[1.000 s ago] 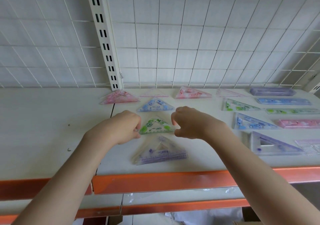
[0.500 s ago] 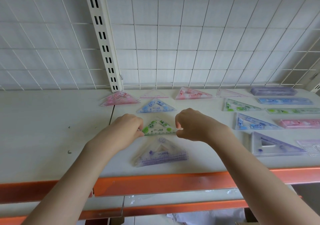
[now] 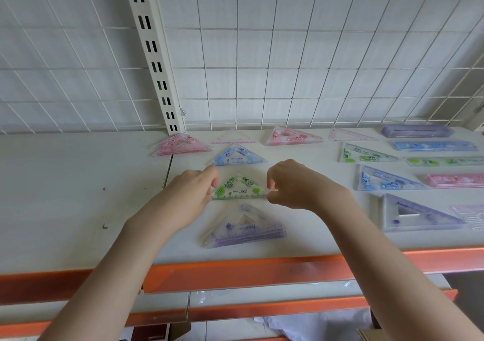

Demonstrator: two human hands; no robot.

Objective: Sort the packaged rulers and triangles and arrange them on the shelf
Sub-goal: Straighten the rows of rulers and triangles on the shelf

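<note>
- Isosceles triangle packs on shelf (image 3: 78,196): 5. Pink (image 3: 180,144), clear w/ pink print (image 3: 231,137), blue (image 3: 237,156), green (image 3: 239,187), purple (image 3: 242,229).
- Right-angle triangle packs: 5. Pink (image 3: 292,136), clear-pink (image 3: 349,135), green (image 3: 364,154), blue (image 3: 385,179), purple (image 3: 416,215).
- Straight ruler packs at far right: 4. Purple (image 3: 416,131), blue (image 3: 434,146), green (image 3: 445,161), pink (image 3: 455,180).
- Pale pink flat item (image 3: 471,215) at right edge: 1, type unclear, cut off by frame.
- Hands: 2. Left (image 3: 192,194) & right (image 3: 293,183).
</note>
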